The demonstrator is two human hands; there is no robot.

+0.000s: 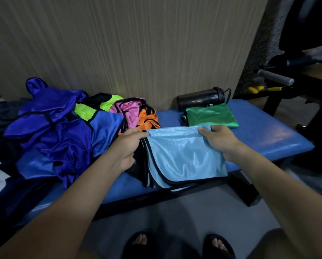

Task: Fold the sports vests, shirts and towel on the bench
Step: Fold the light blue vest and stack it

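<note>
**Both hands pinching the far edge of the light blue vest**

The light blue vest [184, 156] is lying centre frame on the blue surface [268, 135], folded over, black-trimmed layers stacked underneath. Long axis is running roughly 9 to 3 o'clock along its far edge; rounded trimmed corners are pointing toward 6 o'clock, hanging slightly past the near rim of the surface.

The left hand [127, 146] is coming in from 7 o'clock, forearm stretched out, back of the hand up, thumb and fingers pinching the vest's far-left corner. The right hand [220, 139] is reaching in from 5 o'clock, back of the hand up, fingers curling over the far-right corner, thumb on top. Both are clamping on the same edge, well apart from each other.

A folded green vest [210, 114] is sitting flat at 1 o'clock of the blue one, near the right hand. A dark bottle [201, 99] is lying on its side just behind it, against the wall [119, 43], cap pointing to 3 o'clock.

At 9 to 11 o'clock an unfolded heap is sprawling: dark blue vests [50, 128], a neon yellow-green vest [98, 107], a pink vest [130, 111] and an orange vest [149, 118], the orange one just beside the left hand's fingertips.

Sandalled feet [177, 243] are showing at 6 o'clock on the floor.
</note>
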